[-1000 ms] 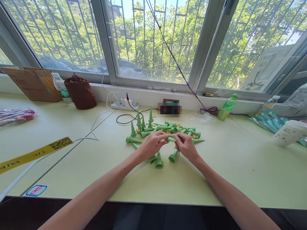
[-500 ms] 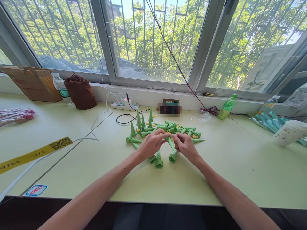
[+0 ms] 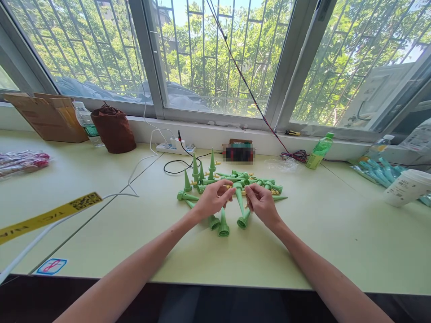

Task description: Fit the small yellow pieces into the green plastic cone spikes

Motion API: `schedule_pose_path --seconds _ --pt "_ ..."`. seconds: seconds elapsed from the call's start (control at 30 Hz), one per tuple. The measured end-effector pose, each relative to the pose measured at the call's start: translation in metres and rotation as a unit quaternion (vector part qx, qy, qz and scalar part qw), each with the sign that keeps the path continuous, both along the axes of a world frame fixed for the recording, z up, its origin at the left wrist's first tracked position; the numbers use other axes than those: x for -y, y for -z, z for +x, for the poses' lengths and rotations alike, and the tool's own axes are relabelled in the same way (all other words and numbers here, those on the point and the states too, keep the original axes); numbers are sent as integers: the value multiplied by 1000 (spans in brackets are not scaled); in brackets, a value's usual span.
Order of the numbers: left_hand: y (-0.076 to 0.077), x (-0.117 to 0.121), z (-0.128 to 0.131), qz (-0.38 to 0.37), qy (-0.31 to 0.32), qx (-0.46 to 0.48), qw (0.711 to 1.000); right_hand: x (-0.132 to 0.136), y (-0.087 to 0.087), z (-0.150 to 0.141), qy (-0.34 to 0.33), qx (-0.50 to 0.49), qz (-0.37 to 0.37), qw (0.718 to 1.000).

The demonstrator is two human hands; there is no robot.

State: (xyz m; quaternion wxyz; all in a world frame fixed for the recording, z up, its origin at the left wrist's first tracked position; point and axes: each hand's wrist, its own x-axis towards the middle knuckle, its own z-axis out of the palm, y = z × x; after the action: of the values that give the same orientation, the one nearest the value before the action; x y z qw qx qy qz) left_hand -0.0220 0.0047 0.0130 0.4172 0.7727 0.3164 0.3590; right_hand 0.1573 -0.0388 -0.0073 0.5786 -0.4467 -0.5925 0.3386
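A green plastic watering spike hangs cap up, its pointed end slanting down between my hands. My left hand has its forefinger and thumb at the left side of the cap, gripping it at the fingertips. Just right of the cap, my right hand is closed in a pinch; whatever is between its fingertips is too small to make out. Loose spikes lie under and around both hands, including one with its open cap toward me. Several upright spikes with yellow side valves stand behind my left hand.
Behind the pile are a power strip with cables and a partly blurred box. A green bottle and a white cup stand to the right. Leftward are a brown pouch and a cardboard box.
My hands have drawn slightly apart, and the held spike's cap now shows between them. My left forefinger no longer reaches across the top of the spike.
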Motion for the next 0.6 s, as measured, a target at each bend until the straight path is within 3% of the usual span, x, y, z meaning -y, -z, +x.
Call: schedule_pose_path --seconds 0.13,0.3,0.6 --pt "0 1 0 -42 42 26 998 0 1 0 -10 24 9 1000" --pt "1 2 0 -41 44 35 998 0 3 0 -16 25 15 999" --pt "3 4 0 68 12 24 997 2 0 -1 -14 25 -7 1000"
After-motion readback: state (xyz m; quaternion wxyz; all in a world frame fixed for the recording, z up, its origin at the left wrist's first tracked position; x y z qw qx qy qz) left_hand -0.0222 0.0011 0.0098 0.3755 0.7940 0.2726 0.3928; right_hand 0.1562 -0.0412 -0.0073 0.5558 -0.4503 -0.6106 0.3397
